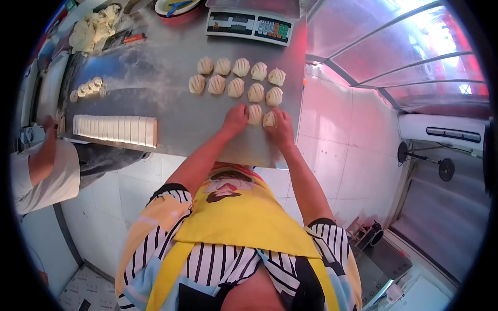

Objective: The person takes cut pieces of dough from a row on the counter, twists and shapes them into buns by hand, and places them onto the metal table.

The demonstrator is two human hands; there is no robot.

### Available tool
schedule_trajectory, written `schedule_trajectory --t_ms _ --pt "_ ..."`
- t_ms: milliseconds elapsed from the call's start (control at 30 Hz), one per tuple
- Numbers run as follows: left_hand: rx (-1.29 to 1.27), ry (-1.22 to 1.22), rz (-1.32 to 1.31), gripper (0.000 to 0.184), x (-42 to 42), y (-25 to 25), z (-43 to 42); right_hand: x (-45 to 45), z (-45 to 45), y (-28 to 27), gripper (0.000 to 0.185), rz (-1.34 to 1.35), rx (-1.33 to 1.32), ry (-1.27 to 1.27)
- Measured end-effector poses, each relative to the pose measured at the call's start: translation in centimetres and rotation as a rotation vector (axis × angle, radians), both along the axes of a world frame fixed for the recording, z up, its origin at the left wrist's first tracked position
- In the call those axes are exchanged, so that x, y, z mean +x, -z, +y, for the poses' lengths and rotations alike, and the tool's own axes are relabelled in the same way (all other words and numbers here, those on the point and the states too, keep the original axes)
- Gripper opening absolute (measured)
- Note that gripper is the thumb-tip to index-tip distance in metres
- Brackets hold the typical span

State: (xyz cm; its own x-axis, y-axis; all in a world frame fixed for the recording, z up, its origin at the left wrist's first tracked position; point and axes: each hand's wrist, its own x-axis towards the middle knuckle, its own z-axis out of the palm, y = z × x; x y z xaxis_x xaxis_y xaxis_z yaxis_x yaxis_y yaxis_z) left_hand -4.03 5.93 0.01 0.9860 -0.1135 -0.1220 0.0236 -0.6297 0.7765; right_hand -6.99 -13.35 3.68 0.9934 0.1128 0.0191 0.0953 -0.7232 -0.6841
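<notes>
Rows of shaped dough pieces [236,87] with slanted ridges lie on the steel table [171,98]. Two more pieces sit in front of them, nearest me. My left hand [237,118] touches the left side of one of these, a ridged dough piece [254,114]; its fingers are curled, and what they hold, if anything, is hidden. My right hand [280,126] has its fingers closed around the right side of the other front dough piece [269,119], close to the table's right edge.
A sliced dough slab [115,129] and small dough coils [89,88] lie at left. Behind are a digital scale [249,25], a red bowl [179,14] and a dough mass [93,28]. A co-worker [46,171] stands at the far left.
</notes>
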Motion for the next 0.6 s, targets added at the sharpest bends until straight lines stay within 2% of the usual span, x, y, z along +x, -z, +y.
schedule_trajectory --t_ms 67,167,233,267,333,367,467,533,600 --pt "0.066 -0.008 -0.018 0.025 0.2 0.2 -0.1 -0.7 0.1 0.0 0.07 -0.015 -0.038 0.006" --pt "-0.09 -0.029 0.243 0.035 -0.6 -2.8 2.3 -0.6 0.9 -1.3 0.066 -0.119 -0.143 0.01" --pt "-0.267 -0.091 0.239 0.043 -4.4 -4.9 6.1 -1.6 2.5 -6.1 0.059 -0.275 -0.236 0.02" --pt "-0.333 -0.183 0.225 0.047 -7.7 -5.7 8.8 -1.4 5.0 -6.2 0.055 -0.122 -0.018 -0.095" --pt "-0.493 -0.361 0.415 0.042 -11.5 -5.1 11.6 -2.1 9.1 -6.6 0.048 0.224 0.344 -0.218" --pt "-0.58 -0.426 0.497 0.039 -12.6 -4.7 13.0 -1.7 12.1 -4.7 0.041 0.284 0.414 -0.285" --pt "-0.765 -0.507 0.569 0.036 -14.4 -4.3 14.8 0.6 21.0 -3.2 0.046 0.263 0.338 -0.559" --pt "-0.827 -0.524 0.551 0.032 -14.4 -4.1 16.2 2.1 27.1 -3.7 0.051 0.385 0.248 -0.571" --pt "-0.857 -0.559 0.513 0.03 -14.4 -3.8 17.6 3.9 33.3 -1.9 0.054 0.292 0.042 -0.671"
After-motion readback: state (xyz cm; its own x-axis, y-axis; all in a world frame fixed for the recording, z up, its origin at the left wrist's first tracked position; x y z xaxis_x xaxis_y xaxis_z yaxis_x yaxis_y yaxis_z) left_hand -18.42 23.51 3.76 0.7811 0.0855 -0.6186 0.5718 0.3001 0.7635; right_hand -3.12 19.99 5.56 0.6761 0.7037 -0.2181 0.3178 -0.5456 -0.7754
